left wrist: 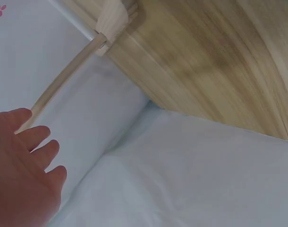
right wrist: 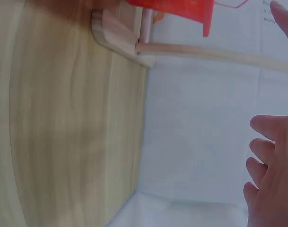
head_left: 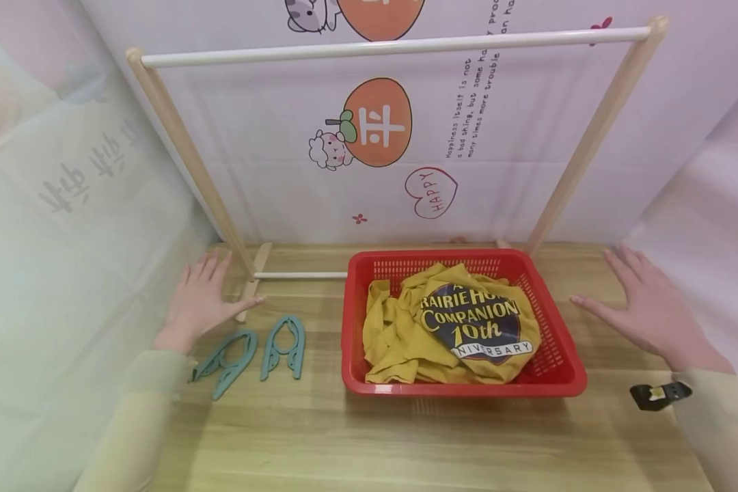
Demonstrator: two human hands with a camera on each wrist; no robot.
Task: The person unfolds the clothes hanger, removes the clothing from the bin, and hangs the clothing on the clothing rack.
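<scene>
My left hand (head_left: pixel 201 301) is at the left end of the table, fingers extended and thumb spread, holding nothing. Just below it lie two blue-green folding clothes hangers, one (head_left: pixel 227 361) tilted and the other (head_left: pixel 283 347) more upright. On the far right my right hand (head_left: pixel 646 307) has its fingers straight and thumb pointing toward the red plastic basket (head_left: pixel 352 328), apart from it. Inside the basket a crumpled yellow T-shirt (head_left: pixel 400 342) shows a dark printed patch with lettering. Both wrist views show the left hand (left wrist: pixel 26 175) and right hand (right wrist: pixel 276 165) with bare fingers.
Behind the basket stands a wooden rack with a white top bar (head_left: pixel 393 48), side posts (head_left: pixel 187 147) and a low white rod (head_left: pixel 301 275). A printed white cloth (head_left: pixel 270 150) hangs behind it, and pale cloth walls flank the wooden table (head_left: pixel 344 444).
</scene>
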